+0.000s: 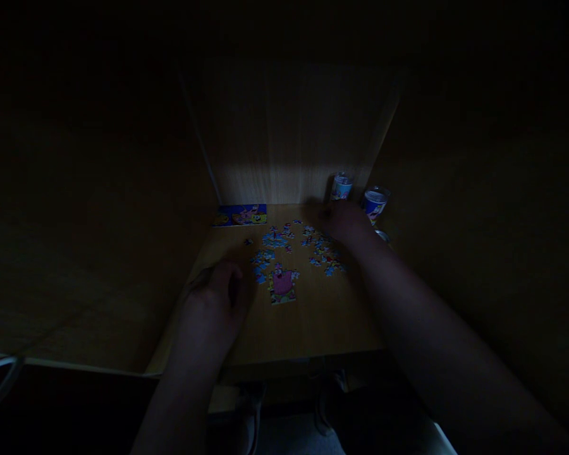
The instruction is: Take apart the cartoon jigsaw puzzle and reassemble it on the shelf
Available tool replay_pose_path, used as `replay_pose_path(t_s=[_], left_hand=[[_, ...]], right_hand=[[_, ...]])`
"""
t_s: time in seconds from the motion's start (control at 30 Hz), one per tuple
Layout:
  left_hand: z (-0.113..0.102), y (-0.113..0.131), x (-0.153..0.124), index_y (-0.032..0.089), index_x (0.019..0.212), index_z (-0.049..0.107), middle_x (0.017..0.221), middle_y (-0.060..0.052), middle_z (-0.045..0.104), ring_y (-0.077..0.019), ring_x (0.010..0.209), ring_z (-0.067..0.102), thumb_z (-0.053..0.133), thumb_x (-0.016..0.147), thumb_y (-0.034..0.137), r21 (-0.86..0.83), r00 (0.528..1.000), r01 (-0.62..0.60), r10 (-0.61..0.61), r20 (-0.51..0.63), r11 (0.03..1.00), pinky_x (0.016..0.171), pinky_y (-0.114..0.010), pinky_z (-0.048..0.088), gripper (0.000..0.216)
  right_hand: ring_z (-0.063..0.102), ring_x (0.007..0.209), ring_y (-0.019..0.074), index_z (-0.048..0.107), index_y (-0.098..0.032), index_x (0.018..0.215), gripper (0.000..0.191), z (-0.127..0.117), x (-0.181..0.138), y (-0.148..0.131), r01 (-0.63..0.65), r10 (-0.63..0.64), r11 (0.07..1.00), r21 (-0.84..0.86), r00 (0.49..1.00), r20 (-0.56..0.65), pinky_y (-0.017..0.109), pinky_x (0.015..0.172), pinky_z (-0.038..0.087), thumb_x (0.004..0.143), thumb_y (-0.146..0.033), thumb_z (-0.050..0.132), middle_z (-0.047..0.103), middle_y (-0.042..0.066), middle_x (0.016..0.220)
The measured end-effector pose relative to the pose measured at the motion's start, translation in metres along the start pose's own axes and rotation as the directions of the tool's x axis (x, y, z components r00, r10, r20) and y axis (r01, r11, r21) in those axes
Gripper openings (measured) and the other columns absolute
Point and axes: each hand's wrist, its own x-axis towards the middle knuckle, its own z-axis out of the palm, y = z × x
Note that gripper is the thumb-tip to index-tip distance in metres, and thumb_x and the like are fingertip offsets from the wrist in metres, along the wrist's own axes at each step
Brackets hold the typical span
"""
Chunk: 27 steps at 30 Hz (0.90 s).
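On a wooden surface, a partly joined jigsaw puzzle (283, 284) shows a pink cartoon figure. To its left is my left hand (213, 294), its fingers curled inward; whatever they might hold is hidden in shadow. My right hand (348, 222) reaches to the back right, above loose puzzle pieces (320, 243), with its fingertips drawn together. Darkness hides what is between those fingertips. More loose pieces (275, 239) lie behind the joined part, and another group of pieces (262, 260) is beside my left hand. A single piece (248, 241) sits apart at the left.
A blue cartoon picture card (241, 215) lies at the back left. Two clear-topped cans with cartoon labels, one light-blue can (341, 188) and one dark-blue can (374, 203), stand at the back right. Wooden panels (289, 139) enclose the surface. Shoes (329, 404) show below its front edge.
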Motion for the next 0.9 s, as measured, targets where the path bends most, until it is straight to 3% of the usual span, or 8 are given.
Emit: replay_pose_path(t_s=[0.27,0.47,0.53,0.63,0.73,0.9], left_hand=[[-0.002,0.002,0.002,0.023,0.102,0.058,0.100,-0.008,0.070,-0.0302,0.095,0.069,0.052,0.096,0.025,-0.080,0.999,-0.043,0.041,-0.022,0.996,0.086,-0.042,0.051,0.008],[-0.003,0.001,0.002,0.023,0.102,0.055,0.100,-0.007,0.068,-0.0295,0.095,0.067,0.051,0.097,0.022,-0.128,0.997,-0.077,0.072,-0.038,0.989,0.085,-0.041,0.050,0.006],[-0.003,0.001,0.003,0.023,0.102,0.055,0.099,-0.008,0.069,-0.0294,0.094,0.067,0.050,0.099,0.022,-0.133,0.995,-0.091,0.086,-0.044,0.987,0.085,-0.041,0.050,0.006],[-0.004,0.002,0.003,0.024,0.102,0.055,0.100,-0.008,0.069,-0.0291,0.094,0.066,0.049,0.100,0.022,-0.135,0.994,-0.103,0.098,-0.050,0.985,0.084,-0.041,0.050,0.006],[-0.006,0.005,0.002,0.024,0.099,0.054,0.099,-0.007,0.069,-0.0277,0.094,0.066,0.049,0.102,0.020,-0.153,0.992,-0.126,0.126,-0.011,0.980,0.085,-0.040,0.050,0.007],[-0.004,0.012,0.000,0.024,0.096,0.057,0.094,-0.004,0.068,-0.0266,0.091,0.066,0.051,0.104,0.017,-0.167,0.966,-0.214,0.234,0.107,0.962,0.083,-0.041,0.050,0.012]], right_hand=[[0.077,0.113,0.0318,0.082,-0.016,0.118,0.042,-0.013,-0.008,-0.001,0.000,0.001,1.000,0.018,1.000,-0.023,0.036,0.092,0.055,0.108,-0.041,0.051,0.080,0.021,0.121],[0.076,0.099,0.0264,0.079,-0.020,0.121,0.036,-0.039,-0.072,0.000,0.008,-0.005,0.998,0.064,0.998,-0.056,0.033,0.082,0.053,0.109,-0.040,0.051,0.081,0.015,0.115],[0.074,0.093,0.0259,0.079,-0.020,0.116,0.032,-0.031,-0.099,0.001,-0.020,0.022,0.998,0.066,0.999,-0.031,0.034,0.079,0.052,0.108,-0.037,0.053,0.081,0.014,0.108],[0.071,0.099,0.0255,0.081,-0.022,0.111,0.025,-0.002,-0.126,0.003,0.134,-0.129,0.989,0.059,0.987,-0.091,0.036,0.090,0.053,0.106,-0.028,0.057,0.077,0.014,0.110],[0.066,0.115,0.0289,0.081,-0.029,0.122,0.026,0.028,-0.133,0.007,0.229,-0.197,0.966,0.121,0.953,-0.230,0.042,0.101,0.052,0.105,-0.028,0.062,0.073,0.013,0.127],[0.064,0.110,0.0316,0.084,-0.029,0.111,0.020,0.044,-0.130,0.005,0.283,-0.241,0.947,0.155,0.940,-0.241,0.049,0.100,0.054,0.102,-0.026,0.066,0.074,0.013,0.122]])
